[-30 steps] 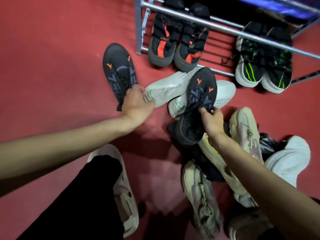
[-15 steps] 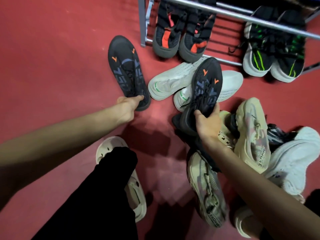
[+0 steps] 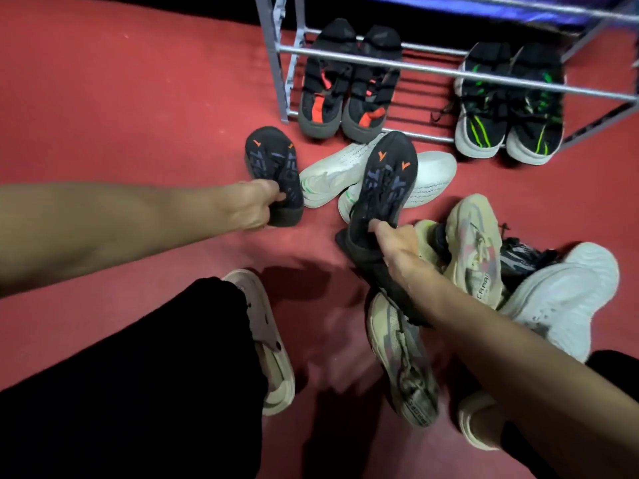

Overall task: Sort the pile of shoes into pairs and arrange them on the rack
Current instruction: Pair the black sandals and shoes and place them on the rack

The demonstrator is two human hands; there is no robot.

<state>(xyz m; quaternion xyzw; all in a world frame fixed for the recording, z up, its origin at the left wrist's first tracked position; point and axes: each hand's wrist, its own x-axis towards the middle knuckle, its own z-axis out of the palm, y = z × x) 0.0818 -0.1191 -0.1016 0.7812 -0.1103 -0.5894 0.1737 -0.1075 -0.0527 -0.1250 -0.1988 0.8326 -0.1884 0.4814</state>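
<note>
1. Centre of the frame: a person's left hand [image 3: 254, 205] grips the heel end of a dark knit shoe [image 3: 273, 171] with orange markings, fingers curled round its collar, toe pointing up the frame.
2. Just right of centre, the right hand [image 3: 397, 247] pinches the collar of the matching shoe [image 3: 383, 188], which lies across two white shoes [image 3: 332, 171] on the red floor [image 3: 138, 98].
3. Upper right: the metal rack [image 3: 432, 69] holds a black-and-orange pair [image 3: 345, 98] and a black-and-green pair [image 3: 508, 108] on its lowest tier.
4. Lower right: the pile of beige shoes [image 3: 477, 257] and a white one [image 3: 560, 299] awaits sorting.
5. The knit uppers look soft and light; the collar probably folds under a pinch, so the firmer heel and sole edge seem the surer hold.
6. The free rack space between the two pairs looks the likely spot.
</note>
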